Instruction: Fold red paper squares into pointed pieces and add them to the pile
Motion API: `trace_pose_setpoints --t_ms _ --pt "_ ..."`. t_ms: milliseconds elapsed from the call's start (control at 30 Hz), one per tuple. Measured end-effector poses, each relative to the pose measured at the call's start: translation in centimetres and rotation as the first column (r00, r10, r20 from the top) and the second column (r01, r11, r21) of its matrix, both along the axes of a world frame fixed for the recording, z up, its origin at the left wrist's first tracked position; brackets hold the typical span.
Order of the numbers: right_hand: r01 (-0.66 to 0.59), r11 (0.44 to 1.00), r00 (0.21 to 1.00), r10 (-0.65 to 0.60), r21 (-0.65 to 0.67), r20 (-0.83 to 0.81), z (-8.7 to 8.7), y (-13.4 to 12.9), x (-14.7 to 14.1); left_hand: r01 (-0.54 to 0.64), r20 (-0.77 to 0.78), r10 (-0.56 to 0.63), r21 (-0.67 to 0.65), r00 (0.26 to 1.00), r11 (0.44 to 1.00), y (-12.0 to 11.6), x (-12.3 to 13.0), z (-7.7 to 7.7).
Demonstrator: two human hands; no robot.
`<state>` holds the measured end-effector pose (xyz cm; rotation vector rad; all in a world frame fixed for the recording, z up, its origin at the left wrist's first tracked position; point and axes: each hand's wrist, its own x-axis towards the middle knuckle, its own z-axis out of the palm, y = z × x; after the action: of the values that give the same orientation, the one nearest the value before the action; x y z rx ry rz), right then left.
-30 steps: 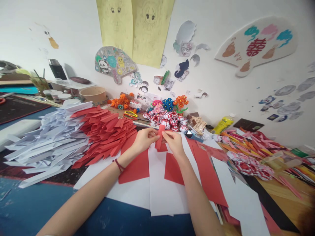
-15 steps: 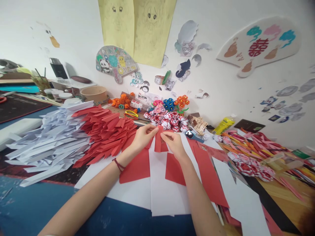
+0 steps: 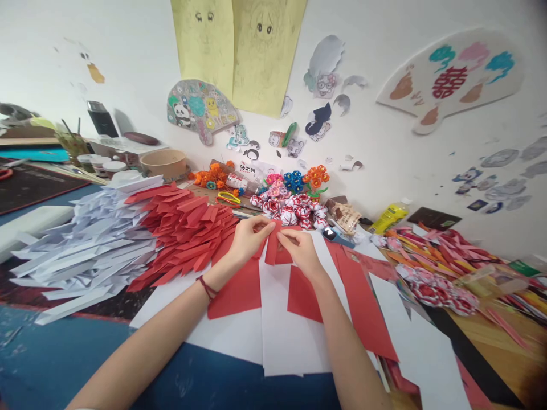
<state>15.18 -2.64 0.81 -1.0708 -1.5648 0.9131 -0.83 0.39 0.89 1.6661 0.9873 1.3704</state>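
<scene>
A small strip of red paper (image 3: 272, 249) is held upright between my two hands above the sheets. My left hand (image 3: 251, 236) pinches its upper left edge with thumb and fingertips. On the opposite edge, my right hand (image 3: 301, 247) grips it the same way. Below them lie white paper sheets (image 3: 284, 336) and red paper pieces (image 3: 237, 290). Left of my hands is a heap of folded red paper pieces (image 3: 188, 228), and beyond it a heap of folded white paper pieces (image 3: 89, 245).
Red-and-white paper balls (image 3: 299, 209) and craft flowers (image 3: 294, 181) stand by the wall. To the right are a yellow bottle (image 3: 390, 216), a blue watch (image 3: 337, 236) and coloured strips (image 3: 448, 250). A round tan bowl (image 3: 163, 165) sits at the back left.
The red strip between my fingers looks narrower and its lower end has shifted slightly left. Both hands stay in nearly the same place.
</scene>
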Motion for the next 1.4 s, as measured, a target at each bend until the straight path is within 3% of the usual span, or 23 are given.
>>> trace_pose_setpoints --t_ms 433,833,1000,1400 --pt "-0.007 1.0 1.0 0.007 0.005 -0.018 -0.2 -0.1 -0.1 0.004 0.027 -0.003 -0.036 1.0 0.999 -0.2 0.1 0.0" --pt "0.164 0.985 0.982 -0.158 0.057 -0.107 -0.2 0.4 0.1 -0.012 -0.223 0.05 0.169 0.974 0.986 -1.3 0.4 0.4" --pt "0.189 0.979 0.979 -0.181 0.08 -0.098 0.1 0.2 0.2 -0.021 -0.257 0.074 0.201 0.964 0.979 -1.6 0.4 0.7" --pt "0.116 0.991 0.986 -0.107 0.064 -0.129 0.1 0.2 0.3 -0.007 -0.207 0.032 0.121 0.978 0.993 -1.4 0.4 0.4"
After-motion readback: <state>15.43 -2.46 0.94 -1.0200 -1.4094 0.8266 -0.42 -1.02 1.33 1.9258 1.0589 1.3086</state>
